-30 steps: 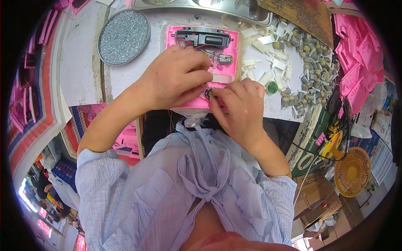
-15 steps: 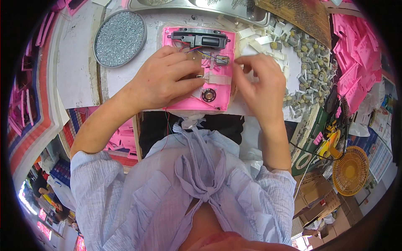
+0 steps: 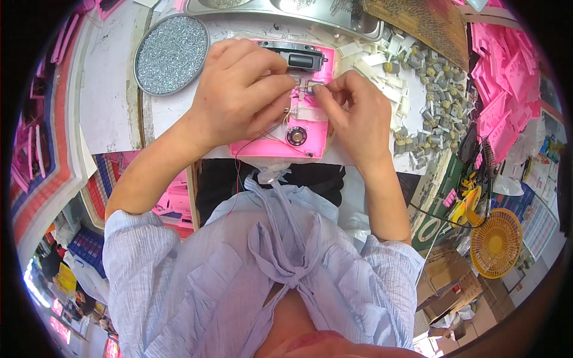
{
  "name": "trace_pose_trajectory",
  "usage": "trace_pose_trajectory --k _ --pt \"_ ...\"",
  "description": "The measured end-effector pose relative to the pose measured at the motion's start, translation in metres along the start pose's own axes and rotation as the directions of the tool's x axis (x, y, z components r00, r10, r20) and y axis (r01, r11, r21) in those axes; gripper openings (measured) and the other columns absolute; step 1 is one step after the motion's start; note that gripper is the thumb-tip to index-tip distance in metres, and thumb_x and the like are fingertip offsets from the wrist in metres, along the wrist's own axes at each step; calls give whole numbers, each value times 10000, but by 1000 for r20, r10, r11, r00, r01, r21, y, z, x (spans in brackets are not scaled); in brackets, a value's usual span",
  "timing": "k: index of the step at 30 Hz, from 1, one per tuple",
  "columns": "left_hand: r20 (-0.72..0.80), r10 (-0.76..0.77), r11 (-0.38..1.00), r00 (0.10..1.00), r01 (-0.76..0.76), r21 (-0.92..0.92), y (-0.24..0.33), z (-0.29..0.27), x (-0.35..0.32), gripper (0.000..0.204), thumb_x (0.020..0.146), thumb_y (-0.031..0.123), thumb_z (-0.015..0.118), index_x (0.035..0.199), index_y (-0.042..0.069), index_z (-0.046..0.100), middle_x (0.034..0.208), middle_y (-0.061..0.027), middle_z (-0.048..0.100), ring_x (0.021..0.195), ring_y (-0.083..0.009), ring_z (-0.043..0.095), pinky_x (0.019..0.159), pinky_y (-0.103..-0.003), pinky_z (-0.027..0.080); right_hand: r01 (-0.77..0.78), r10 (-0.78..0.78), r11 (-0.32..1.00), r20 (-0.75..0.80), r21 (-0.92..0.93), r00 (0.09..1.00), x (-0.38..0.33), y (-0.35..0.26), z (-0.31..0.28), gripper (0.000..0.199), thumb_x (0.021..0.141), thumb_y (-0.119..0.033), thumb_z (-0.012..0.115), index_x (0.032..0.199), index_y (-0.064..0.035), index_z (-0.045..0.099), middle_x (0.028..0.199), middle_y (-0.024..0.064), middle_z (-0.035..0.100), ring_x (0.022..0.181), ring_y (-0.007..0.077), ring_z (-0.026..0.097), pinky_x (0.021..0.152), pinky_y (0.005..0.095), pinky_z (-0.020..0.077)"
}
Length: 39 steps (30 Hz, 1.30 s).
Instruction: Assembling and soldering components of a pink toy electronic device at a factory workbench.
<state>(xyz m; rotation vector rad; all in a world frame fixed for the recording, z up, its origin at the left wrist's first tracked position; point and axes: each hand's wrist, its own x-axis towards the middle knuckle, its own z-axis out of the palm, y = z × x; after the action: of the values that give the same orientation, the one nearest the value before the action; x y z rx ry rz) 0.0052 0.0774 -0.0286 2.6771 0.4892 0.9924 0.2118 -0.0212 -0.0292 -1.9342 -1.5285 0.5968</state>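
An open pink plastic housing (image 3: pixel 322 128) lies on the worktable in front of me. Across its far end runs a long black plastic part (image 3: pixel 305 61). A small round speaker (image 3: pixel 296 136) sits in the near half, beside a white plastic strip (image 3: pixel 310 114). My left hand (image 3: pixel 242 92) reaches over the housing's left side, its fingers curled together at the thin wires (image 3: pixel 304 88) in the middle. Opposite it, my right hand (image 3: pixel 361 113) has thumb and forefinger closed at the small motor spot, which the fingertips partly cover. Loose wires (image 3: pixel 237 173) hang over the table's near edge.
A round tray of small silver screws (image 3: pixel 171 55) stands at the left. Behind is a metal tray (image 3: pixel 286 13). White plastic pieces (image 3: pixel 391 77) and many small motors (image 3: pixel 433 89) are heaped at the right, beyond them pink shells (image 3: pixel 504 89). A yellow fan (image 3: pixel 496 243) is lower right.
My left hand has moved up and toward the middle of the housing, now covering part of the black part. The right hand has come left, from the housing's edge to the motor.
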Motion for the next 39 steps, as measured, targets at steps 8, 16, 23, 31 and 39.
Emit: trace_pose_trajectory --k 8,16,23,31,39 --pt "17 13 1000 1000 -13 -23 6 3 -9 293 700 86 809 976 116 715 962 -20 658 846 -234 612 821 -387 424 112 -109 964 27 -241 994 7 -14 -6 224 798 -251 755 759 -46 672 709 123 674 668 323 677 601 436 529" --pt "42 -8 1000 999 8 8 12 13 -9 293 731 129 795 1015 127 726 966 -9 632 906 -222 595 870 -403 404 229 -208 860 96 -457 973 16 -24 -7 200 774 -223 719 709 -44 659 669 142 667 642 335 683 560 445 540" --pt "76 -36 997 996 31 68 14 22 -3 293 745 150 789 1036 135 761 960 3 618 921 -206 586 913 -408 367 54 -50 979 25 -196 998 11 -12 -6 207 749 -235 746 712 -47 667 661 130 675 641 328 682 582 431 527" --pt "99 -18 995 995 9 96 13 24 -6 269 756 151 782 1023 124 768 952 4 614 924 -197 581 922 -419 348 40 -23 920 50 -389 999 13 -21 -6 211 771 -246 743 722 -49 683 665 137 682 657 338 689 597 431 529" --pt "35 -23 997 999 21 73 13 29 -6 264 767 146 761 1030 124 775 932 6 615 925 -195 581 920 -406 349 -140 125 988 189 68 974 22 -1 -45 208 883 -202 712 879 1 758 716 108 722 598 193 662 582 346 509"
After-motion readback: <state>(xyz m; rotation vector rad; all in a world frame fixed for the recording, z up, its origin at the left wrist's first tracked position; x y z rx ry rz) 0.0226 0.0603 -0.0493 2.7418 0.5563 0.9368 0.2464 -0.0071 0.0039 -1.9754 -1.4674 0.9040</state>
